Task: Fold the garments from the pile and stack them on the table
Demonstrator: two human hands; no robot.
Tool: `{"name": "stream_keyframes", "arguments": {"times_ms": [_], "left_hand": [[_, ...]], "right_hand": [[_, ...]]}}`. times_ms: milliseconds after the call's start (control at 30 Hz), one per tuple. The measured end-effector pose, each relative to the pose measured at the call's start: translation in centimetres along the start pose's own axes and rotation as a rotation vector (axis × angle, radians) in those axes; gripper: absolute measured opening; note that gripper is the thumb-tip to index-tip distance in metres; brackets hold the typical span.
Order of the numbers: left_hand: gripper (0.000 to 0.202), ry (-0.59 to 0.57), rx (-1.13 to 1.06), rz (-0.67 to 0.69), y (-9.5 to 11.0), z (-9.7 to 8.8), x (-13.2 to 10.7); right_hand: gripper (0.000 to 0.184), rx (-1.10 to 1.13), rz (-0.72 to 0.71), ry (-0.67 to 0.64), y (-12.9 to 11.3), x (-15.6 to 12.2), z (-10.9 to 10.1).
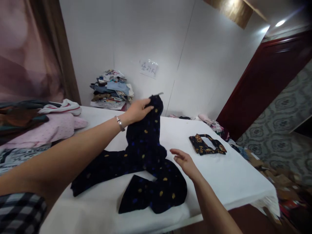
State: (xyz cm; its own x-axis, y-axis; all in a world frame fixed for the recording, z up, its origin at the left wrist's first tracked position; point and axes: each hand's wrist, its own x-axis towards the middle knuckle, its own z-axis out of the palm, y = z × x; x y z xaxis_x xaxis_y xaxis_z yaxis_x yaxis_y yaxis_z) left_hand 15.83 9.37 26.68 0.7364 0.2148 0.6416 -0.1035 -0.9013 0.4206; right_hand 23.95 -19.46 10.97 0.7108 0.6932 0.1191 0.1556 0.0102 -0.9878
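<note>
A black shirt with gold and blue spots is partly lifted off the white table. Its upper end, near what seems to be the collar, is pinched in my left hand. One sleeve stretches to the left across the cloth, and the other curls at the front right. My right hand hovers just right of the shirt, fingers apart and holding nothing. Farther right lies a folded black shirt with a golden floral pattern.
Piled clothes cover the table's left end. A tall clothes stack stands behind the table by the wall. More garments lie beyond the far right edge. Cardboard pieces lie on the floor at right.
</note>
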Motion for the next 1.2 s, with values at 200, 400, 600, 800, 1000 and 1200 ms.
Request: {"name": "stream_keyframes", "arguments": {"times_ms": [200,400,600,800,1000,1200], "left_hand": [[0.031,-0.46,-0.1,0.288,2.2,1.8,-13.2],[0.063,-0.47,-0.096,0.098,-0.1,3.2,-21.0],[0.081,-0.497,-0.064,-0.358,-1.7,3.0,-23.0],[0.091,-0.518,-0.119,-0.333,-0.8,3.5,-23.2],[0.093,-0.466,-0.405,-0.457,0.4,3.4,-22.5],[0.079,-0.296,-0.585,-0.557,0.9,3.7,-21.8]], "right_hand": [[0.06,-0.187,-0.143,0.007,1.6,5.3,0.5],[0.03,-0.397,-0.198,-0.279,4.3,5.9,3.6],[0.045,-0.408,-0.236,-0.151,5.4,5.9,2.0],[0.067,-0.654,-0.196,-0.357,6.1,6.1,0.6],[0.027,-0.464,-0.28,-0.122,4.4,6.8,2.0],[0.044,0.006,-0.207,0.149,0.3,6.5,1.6]]}}
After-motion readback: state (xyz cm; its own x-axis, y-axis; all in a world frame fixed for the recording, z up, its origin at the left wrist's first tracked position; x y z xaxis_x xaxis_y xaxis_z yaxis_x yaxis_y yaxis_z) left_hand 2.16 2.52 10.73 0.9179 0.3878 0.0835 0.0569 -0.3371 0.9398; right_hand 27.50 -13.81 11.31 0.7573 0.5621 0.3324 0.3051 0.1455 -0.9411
